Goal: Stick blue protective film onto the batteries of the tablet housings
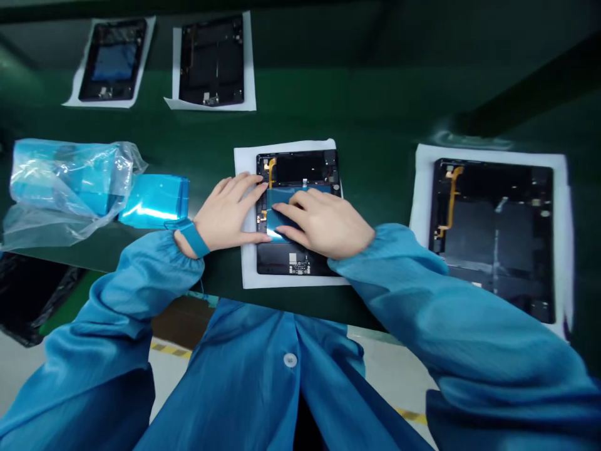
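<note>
An opened black tablet body (pixel 300 166) lies on a white sheet (pixel 244 156) in front of me on the green belt (pixel 375 125). A blue film piece (pixel 279 199) sits across its middle. My left hand (pixel 225 216) rests flat at the tablet's left edge, fingers stretched out onto the frame. My right hand (pixel 323 222) lies on the blue film, fingers extended and pressing down on it. Both arms wear blue sleeves, and a blue strap (pixel 193 237) circles my left wrist.
A second opened tablet (pixel 493 232) on white paper lies to the right. Two more tablets (pixel 113 59) (pixel 213 59) lie at the far left. A stack of blue films (pixel 157 200) and a clear plastic bag (pixel 66 185) sit left of my hands.
</note>
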`<action>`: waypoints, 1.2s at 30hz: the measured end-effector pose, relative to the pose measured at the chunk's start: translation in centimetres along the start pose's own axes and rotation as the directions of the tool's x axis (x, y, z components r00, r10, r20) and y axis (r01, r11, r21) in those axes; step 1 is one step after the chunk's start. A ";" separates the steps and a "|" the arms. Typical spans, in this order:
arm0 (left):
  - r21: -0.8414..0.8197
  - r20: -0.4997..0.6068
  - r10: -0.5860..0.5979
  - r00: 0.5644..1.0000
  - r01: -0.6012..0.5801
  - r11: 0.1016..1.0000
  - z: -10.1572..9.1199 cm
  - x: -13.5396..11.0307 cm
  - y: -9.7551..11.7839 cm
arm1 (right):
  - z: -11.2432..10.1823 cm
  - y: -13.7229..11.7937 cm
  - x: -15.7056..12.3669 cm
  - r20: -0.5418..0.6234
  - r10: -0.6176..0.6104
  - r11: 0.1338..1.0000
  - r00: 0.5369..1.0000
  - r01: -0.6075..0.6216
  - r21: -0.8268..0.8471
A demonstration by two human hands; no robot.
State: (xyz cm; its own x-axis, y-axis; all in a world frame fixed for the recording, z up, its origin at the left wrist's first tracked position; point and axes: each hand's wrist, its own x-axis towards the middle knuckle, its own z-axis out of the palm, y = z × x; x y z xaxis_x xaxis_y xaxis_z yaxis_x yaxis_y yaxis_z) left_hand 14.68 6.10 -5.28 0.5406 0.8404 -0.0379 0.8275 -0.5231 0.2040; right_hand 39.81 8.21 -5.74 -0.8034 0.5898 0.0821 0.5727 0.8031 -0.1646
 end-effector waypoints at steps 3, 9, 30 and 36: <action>0.011 0.062 -0.022 0.998 0.021 1.000 0.6 -0.1 0.5 | 0.1 0.7 1.7 0.058 0.030 0.998 0.998 -0.028 -0.049; 0.041 0.108 -0.066 0.992 0.062 0.997 0.2 -0.3 0.9 | 0.0 -0.7 0.8 0.051 -0.046 0.997 0.998 0.049 -0.063; -0.003 0.213 -0.070 0.975 0.072 0.997 0.1 -0.1 0.5 | -0.8 2.0 -3.7 -0.059 -0.038 0.999 0.998 0.040 0.032; 0.023 0.208 -0.075 0.975 0.072 0.997 0.1 -0.1 0.6 | -0.8 6.5 -5.1 0.000 0.015 1.000 1.000 -0.015 -0.026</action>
State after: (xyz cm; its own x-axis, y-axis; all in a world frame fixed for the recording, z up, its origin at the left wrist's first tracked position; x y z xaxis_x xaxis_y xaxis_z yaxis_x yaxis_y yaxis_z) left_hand 15.12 5.75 -5.21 0.4968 0.8293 -0.2558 0.8674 -0.4644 0.1787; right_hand 47.71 10.48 -6.48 -0.7947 0.6019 0.0793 0.5889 0.7960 -0.1399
